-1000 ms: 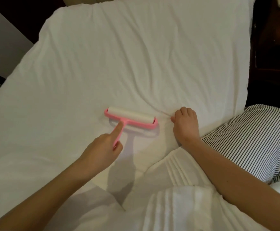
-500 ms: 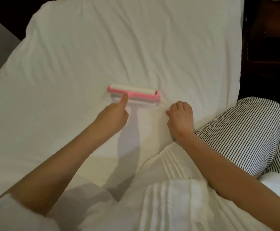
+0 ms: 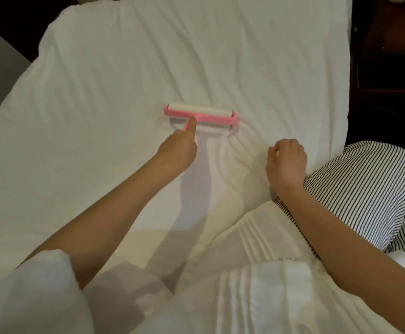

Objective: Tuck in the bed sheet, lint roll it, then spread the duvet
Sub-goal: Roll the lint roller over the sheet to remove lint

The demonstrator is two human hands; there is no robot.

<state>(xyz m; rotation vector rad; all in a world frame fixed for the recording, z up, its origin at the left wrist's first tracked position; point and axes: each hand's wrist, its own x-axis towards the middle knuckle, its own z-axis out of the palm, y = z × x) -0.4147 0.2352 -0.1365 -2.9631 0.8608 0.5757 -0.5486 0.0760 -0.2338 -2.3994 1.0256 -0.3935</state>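
A pink lint roller (image 3: pixel 216 115) with a white roll lies flat on the white bed sheet (image 3: pixel 124 68), near the middle of the bed. My left hand (image 3: pixel 178 150) grips its handle, index finger stretched along the handle toward the pink bar; most of the handle is hidden under the hand. My right hand (image 3: pixel 286 160) rests on the sheet to the right of the roller, fingers curled and pinching the fabric, apart from the roller. Wrinkles in the sheet run between roller and right hand.
My knee in striped trousers (image 3: pixel 360 186) rests on the bed's right side. Folded white fabric with pleats (image 3: pixel 257 273) lies in front of me. A dark wooden nightstand (image 3: pixel 389 56) stands beyond the bed's right edge. Dark floor shows at far left.
My left hand has pushed the roller away from me across the sheet. My right hand has stayed at about the same spot, still curled on the fabric.
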